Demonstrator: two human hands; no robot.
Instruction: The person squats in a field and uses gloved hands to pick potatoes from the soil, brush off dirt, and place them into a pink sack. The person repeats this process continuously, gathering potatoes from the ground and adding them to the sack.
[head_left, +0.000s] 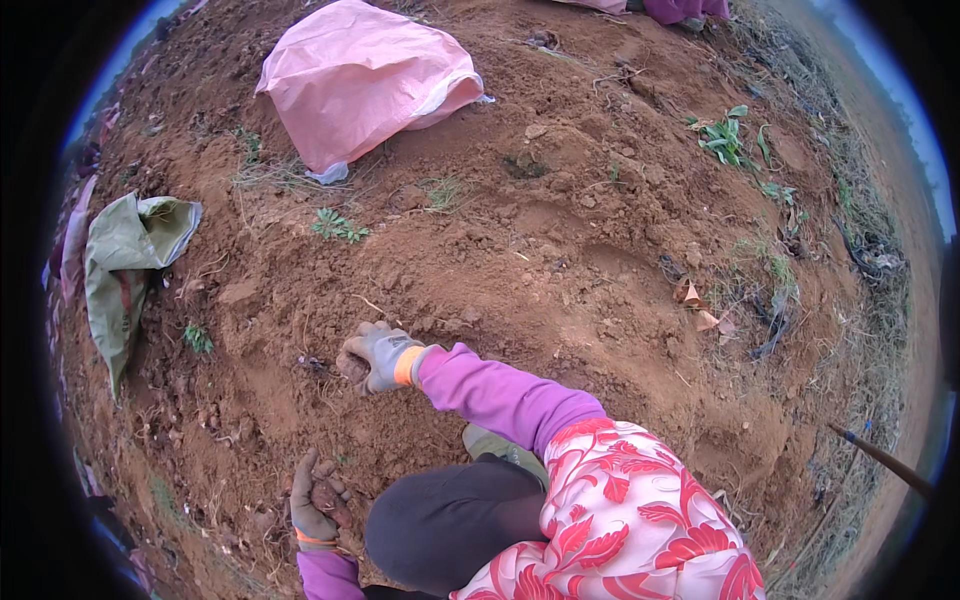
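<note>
My left hand (306, 510), in a soiled work glove with an orange cuff, is curled around a reddish-brown tuber (330, 501) low in the picture, left of my bent knee. My right hand (384, 358) reaches across the loose brown soil (450, 375) in a grey-coated glove. Its fingers curl around a brown lump (354, 367), partly hidden by the glove; whether this is a tuber or a clod I cannot tell. Thin dry roots and a dark scrap (312, 364) lie just left of that hand.
A pink woven sack (367, 75) lies ahead; an olive-green sack (116, 262) lies left. Several small tubers or roots (225, 431) are scattered on the left soil. Green weeds (724, 139) and dry grass (780, 277) edge the right. An olive-green thing (510, 454) shows beneath my knee.
</note>
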